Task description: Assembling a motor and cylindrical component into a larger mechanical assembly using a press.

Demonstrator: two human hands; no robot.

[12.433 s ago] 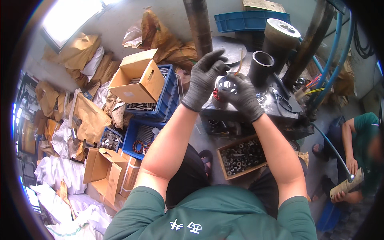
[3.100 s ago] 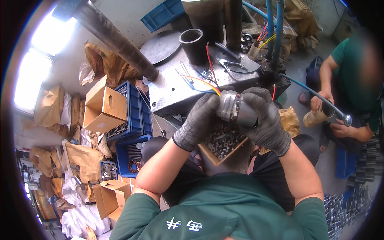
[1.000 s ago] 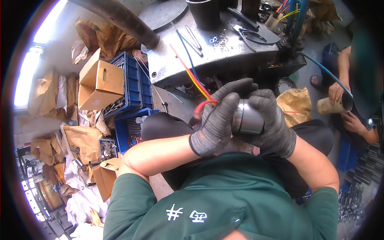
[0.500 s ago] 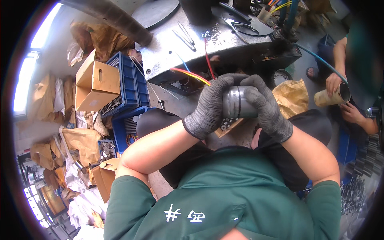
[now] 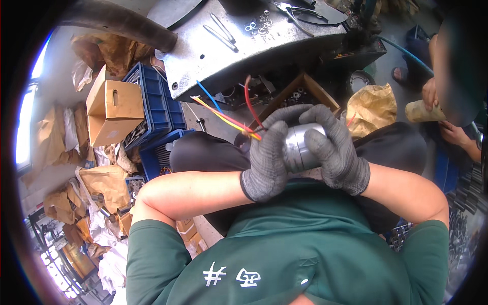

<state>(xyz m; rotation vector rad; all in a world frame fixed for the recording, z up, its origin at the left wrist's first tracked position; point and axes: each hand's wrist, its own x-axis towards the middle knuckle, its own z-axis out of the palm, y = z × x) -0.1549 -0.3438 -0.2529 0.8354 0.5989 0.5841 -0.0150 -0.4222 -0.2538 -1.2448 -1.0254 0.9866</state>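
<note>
Both gloved hands hold a shiny cylindrical metal motor housing (image 5: pixel 301 152) in front of my belly. My left hand (image 5: pixel 268 161), in a grey knit glove, grips its left side, thumb up along the wall. Around the right side wraps my right hand (image 5: pixel 335 152), with its thumb on the metal and its fingers over the far end. Red, yellow and blue lead wires (image 5: pixel 223 120) stick out beside my left hand, pointing away and to the left. The gloves hide the far end of the housing.
Ahead is a metal workbench (image 5: pixel 203 73) with pliers (image 5: pixel 294 18), small rings (image 5: pixel 264 23) and two thin rods (image 5: pixel 221 35). Below it stands a wooden box (image 5: pixel 317 93) of small parts. Brown paper (image 5: pixel 372 109) lies right; a cardboard box (image 5: pixel 116 105) left. A co-worker holds a tube (image 5: pixel 422 112).
The housing has come closer to my body and is tilted differently, with both hands still around it. The lead wires show longer, and the wooden box has come more into view.
</note>
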